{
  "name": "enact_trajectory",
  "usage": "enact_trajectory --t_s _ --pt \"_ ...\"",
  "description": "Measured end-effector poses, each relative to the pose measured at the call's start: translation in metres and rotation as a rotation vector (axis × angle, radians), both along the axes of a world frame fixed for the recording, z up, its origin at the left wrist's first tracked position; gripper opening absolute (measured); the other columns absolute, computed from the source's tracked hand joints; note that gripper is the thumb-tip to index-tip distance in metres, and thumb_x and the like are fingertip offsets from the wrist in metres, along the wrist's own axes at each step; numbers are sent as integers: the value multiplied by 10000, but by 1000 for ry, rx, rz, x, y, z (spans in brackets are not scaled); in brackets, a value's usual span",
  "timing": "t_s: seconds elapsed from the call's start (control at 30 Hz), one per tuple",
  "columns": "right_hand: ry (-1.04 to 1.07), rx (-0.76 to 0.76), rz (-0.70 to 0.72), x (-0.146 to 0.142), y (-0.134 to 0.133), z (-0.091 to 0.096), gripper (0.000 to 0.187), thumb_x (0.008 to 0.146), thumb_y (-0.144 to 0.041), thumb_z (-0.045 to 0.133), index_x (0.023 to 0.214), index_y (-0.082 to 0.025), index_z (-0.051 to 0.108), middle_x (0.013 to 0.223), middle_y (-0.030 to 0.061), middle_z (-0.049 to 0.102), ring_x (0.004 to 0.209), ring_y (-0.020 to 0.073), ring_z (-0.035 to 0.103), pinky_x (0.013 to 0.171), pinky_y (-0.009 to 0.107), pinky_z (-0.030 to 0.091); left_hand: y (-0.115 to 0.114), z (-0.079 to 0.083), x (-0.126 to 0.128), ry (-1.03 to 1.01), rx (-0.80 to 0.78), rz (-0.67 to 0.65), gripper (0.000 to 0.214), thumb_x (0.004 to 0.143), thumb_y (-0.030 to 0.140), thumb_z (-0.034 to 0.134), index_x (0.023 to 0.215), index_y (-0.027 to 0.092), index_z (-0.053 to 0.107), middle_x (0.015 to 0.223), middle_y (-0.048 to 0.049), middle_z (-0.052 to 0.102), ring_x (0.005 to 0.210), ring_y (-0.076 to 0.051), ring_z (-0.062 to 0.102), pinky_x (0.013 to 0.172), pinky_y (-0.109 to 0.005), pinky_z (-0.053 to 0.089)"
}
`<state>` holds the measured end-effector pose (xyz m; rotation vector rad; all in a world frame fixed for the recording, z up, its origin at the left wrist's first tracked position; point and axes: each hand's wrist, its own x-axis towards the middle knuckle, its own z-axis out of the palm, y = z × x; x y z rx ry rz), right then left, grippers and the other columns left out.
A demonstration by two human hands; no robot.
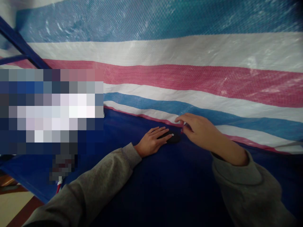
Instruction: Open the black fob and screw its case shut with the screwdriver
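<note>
My left hand lies with its fingers stretched out over a flat, dark, rounded object on the dark blue sheet. A small pale spot shows on that object by my fingertip; its kind I cannot make out. Just to the right, my right hand is raised a little at the lower edge of the striped plastic sheeting. Its fingers are bent, with a gap between index finger and thumb, and no held thing shows. A tiny pinkish bit lies near the thumb tip.
Blue, white and red sheeting rises like a wall behind the blue sheet. Dark blue bars cross the upper left. A blurred-out area covers the left side. Below it, a brown and cream floor shows past the sheet's edge.
</note>
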<state>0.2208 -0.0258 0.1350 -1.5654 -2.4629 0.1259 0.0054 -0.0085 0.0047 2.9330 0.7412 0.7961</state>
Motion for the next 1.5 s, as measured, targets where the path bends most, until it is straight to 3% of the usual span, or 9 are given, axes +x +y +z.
enact_trajectory --t_s 0.17,0.4,0.6,0.73,0.9,1.1,1.27,1.5 --pt "3 -49 -36 0 1 1 313 937 -206 355 1015 -177 656 989 89 711 926 228 661 809 331 450 0 0 1 0 7 2 373 1005 317 426 1361 242 510 1417 -78 524 1341 -230 471 1091 -434 423" --pt "29 -58 -11 -2 -1 2 316 812 -93 432 1032 -184 640 999 67 689 892 221 643 808 334 436 0 0 1 -3 14 8 370 1004 323 432 1355 240 514 1412 -74 530 1337 -228 475 1090 -429 425" --pt "3 -64 -83 -1 2 -2 317 929 -184 355 1076 -182 636 1000 90 714 889 240 663 779 344 440 0 -1 1 2 8 3 376 1007 320 422 1367 243 499 1418 -72 523 1347 -224 463 1103 -427 412" --pt "17 -25 -43 -1 0 -2 348 904 -129 360 1121 -196 624 1109 89 683 1011 246 640 840 343 441 0 -1 1 -8 -7 4 376 1004 317 429 1368 247 496 1416 -74 524 1351 -217 459 1107 -427 407" --pt "0 -10 -28 -1 -2 0 353 834 -84 399 1088 -183 623 1072 92 673 996 249 638 853 350 440 0 -1 1 0 -9 1 380 1006 318 425 1373 248 490 1422 -74 518 1355 -223 453 1103 -436 408" --pt "6 -49 -71 -1 1 -2 319 925 -169 331 1052 -188 624 1004 88 705 920 242 661 807 351 448 0 0 1 3 -4 3 377 1005 312 428 1369 244 498 1420 -75 521 1349 -223 460 1104 -436 408" --pt "-5 -7 -36 -1 0 -1 325 825 -96 410 1060 -181 618 1062 90 684 983 251 644 850 354 438 0 0 1 7 0 4 380 1005 312 428 1373 241 494 1422 -75 518 1347 -223 463 1102 -432 411" --pt "5 -27 -51 -1 1 -2 315 910 -149 340 1052 -182 619 1000 92 705 944 240 661 822 345 448 0 -1 1 14 -13 6 380 1008 317 418 1373 247 495 1423 -73 517 1348 -219 462 1107 -433 404"
